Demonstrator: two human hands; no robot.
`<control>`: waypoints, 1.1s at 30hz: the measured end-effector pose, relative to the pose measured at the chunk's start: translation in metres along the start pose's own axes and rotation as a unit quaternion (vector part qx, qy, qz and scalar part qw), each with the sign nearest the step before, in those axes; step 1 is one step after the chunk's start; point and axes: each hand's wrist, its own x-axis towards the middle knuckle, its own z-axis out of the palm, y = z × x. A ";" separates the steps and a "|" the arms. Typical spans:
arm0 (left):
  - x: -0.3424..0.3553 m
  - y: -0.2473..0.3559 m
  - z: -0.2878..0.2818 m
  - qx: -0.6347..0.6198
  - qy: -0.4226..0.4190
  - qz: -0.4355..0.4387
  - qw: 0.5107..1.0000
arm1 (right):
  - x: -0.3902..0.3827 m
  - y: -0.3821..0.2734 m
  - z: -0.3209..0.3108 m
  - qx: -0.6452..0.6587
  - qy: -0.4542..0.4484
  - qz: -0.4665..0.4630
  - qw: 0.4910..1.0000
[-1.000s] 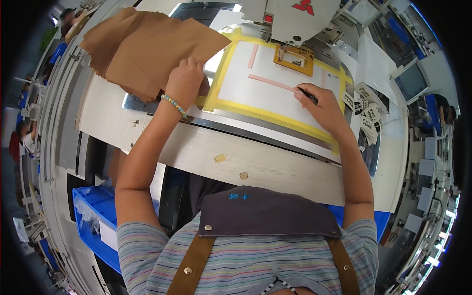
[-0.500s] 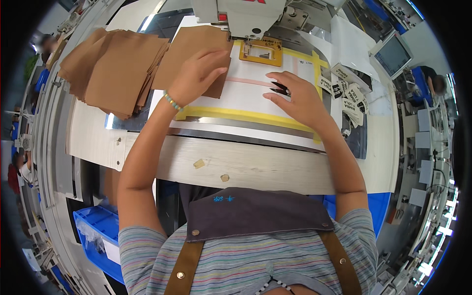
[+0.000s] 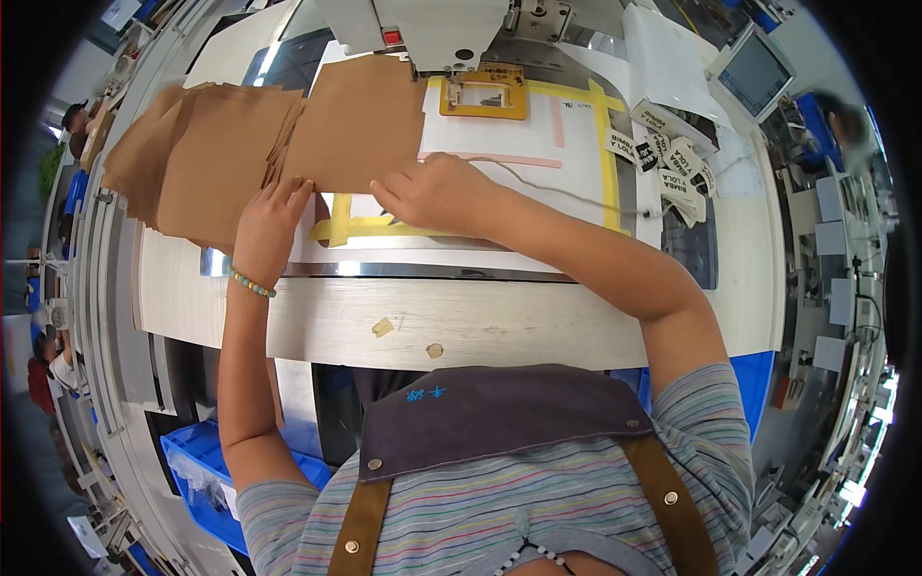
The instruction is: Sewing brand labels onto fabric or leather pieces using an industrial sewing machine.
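A flat brown sheet (image 3: pixel 355 125), like leather or cloth, lies on a white template board (image 3: pixel 499 139) edged with yellow tape. At its lower left corner, the fingertips of my left hand (image 3: pixel 272 223) close on the edge. My right hand (image 3: pixel 432 197) reaches across to the left and pinches the sheet's lower right edge. A small dark pointed tool (image 3: pixel 387 220) shows under the right hand, mostly hidden. From that hand a thin cord (image 3: pixel 547 187) runs right over the board. Beyond the sheet's upper right corner sits a yellow clamp frame (image 3: pixel 485 94) under the machine head (image 3: pixel 432 34).
A stack of similar brown sheets (image 3: pixel 211 163) lies at the left. Printed fabric labels (image 3: pixel 677 173) are heaped at the right beside an open white box (image 3: pixel 677 125). A monitor (image 3: pixel 754 82) stands farther right. Below the table at left is a blue bin (image 3: pixel 197 480).
My left hand has moved left and down off the sheet's middle to its lower corner. My right hand has crossed from the board's right side to the sheet's lower edge. The sheet appears straighter.
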 end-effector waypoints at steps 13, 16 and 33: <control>0.074 0.031 0.033 -0.024 0.094 0.084 0.992 | -0.068 0.054 -0.016 -0.087 0.007 0.119 0.989; 0.100 0.051 0.036 -0.047 0.136 0.141 0.980 | -0.093 0.060 -0.033 -0.079 -0.026 0.171 0.982; 0.090 0.084 0.022 -0.174 0.020 0.093 0.980 | -0.159 0.032 -0.068 -0.002 -0.097 0.252 0.963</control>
